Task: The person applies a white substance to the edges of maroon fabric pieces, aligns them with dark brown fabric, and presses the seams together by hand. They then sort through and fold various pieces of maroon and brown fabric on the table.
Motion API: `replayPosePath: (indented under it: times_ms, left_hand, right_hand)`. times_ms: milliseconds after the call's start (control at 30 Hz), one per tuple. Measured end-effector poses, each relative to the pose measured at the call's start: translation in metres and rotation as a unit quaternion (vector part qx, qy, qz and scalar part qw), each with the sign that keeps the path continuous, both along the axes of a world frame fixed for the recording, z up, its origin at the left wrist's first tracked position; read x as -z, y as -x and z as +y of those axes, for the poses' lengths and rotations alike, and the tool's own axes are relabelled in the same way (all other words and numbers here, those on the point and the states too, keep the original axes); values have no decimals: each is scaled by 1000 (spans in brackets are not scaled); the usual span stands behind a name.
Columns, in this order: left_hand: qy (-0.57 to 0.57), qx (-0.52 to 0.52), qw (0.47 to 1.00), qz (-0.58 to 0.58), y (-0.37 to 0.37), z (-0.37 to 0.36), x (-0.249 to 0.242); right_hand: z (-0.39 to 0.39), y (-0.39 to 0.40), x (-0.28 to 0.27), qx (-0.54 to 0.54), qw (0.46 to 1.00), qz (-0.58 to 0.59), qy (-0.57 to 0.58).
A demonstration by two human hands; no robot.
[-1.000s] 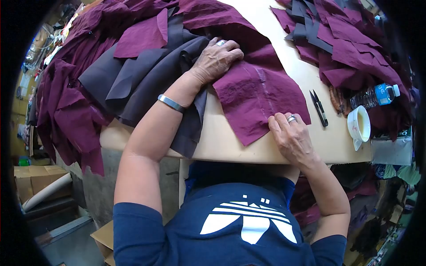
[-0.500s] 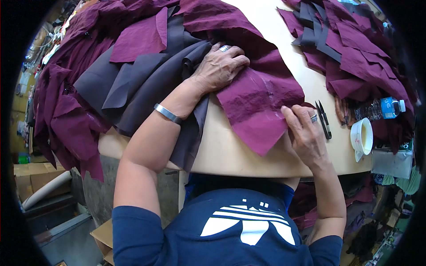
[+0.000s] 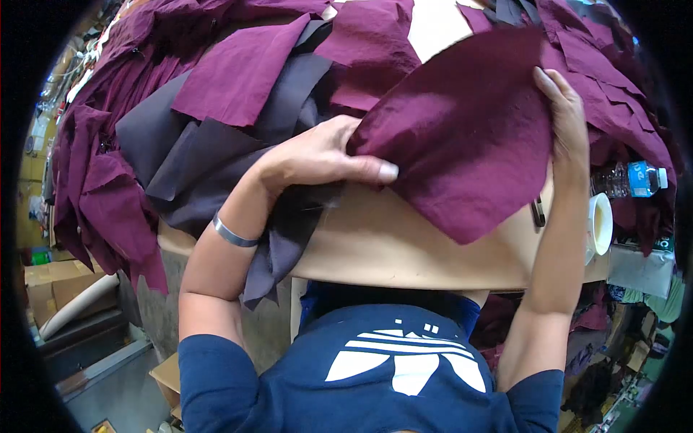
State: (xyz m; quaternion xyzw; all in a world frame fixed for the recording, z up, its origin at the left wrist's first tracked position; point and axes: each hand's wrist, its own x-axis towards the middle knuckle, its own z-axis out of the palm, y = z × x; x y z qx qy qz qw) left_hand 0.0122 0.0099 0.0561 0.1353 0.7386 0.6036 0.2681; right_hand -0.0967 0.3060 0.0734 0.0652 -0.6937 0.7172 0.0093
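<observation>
A maroon fabric piece (image 3: 469, 137) is lifted off the table (image 3: 390, 245) and held up between both hands. My left hand (image 3: 325, 155) grips its left edge, thumb on top. My right hand (image 3: 567, 119) holds its upper right edge, arm raised. Beneath and to the left lies a pile of dark grey fabric pieces (image 3: 209, 159) mixed with maroon pieces (image 3: 238, 72); some dark grey cloth hangs over the table's front edge.
A second heap of maroon pieces (image 3: 621, 123) lies at the right. A water bottle (image 3: 635, 179), a white cup (image 3: 599, 225) and partly hidden scissors (image 3: 539, 213) sit near the right edge. Cardboard boxes (image 3: 58, 285) stand on the floor at left.
Both hands have lifted the maroon piece from flat on the table into the air. My right hand rose from the table's front to the piece's upper right edge.
</observation>
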Motion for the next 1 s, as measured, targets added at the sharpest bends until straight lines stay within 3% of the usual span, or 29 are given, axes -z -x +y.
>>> replayPosePath:
  times_ms: [67,167,333,400,800,867,900,1000]
  left_hand:
    - [10,-27,1000,-5,5,3,6]
    - [-111,-81,990,-17,3,9,18]
    - [-204,-113,971,-55,6,12,26]
    - [-192,-126,972,-57,6,12,27]
    - [-133,-187,969,-95,5,23,16]
    - [-81,-107,988,-75,3,24,10]
    - [-91,-107,990,-23,-1,31,8]
    - [-78,-110,990,-35,0,32,14]
  right_hand:
    - [6,30,39,-42,998,-26,26]
    - [-9,36,75,-7,997,-55,57]
    - [-6,36,75,-14,997,-68,40]
    - [-10,30,70,18,996,-75,35]
    - [-3,37,77,-58,997,-52,6]
    - [4,45,85,-62,997,-51,4]
    - [6,49,88,-49,997,-55,7]
    - [10,52,93,-30,998,-52,7]
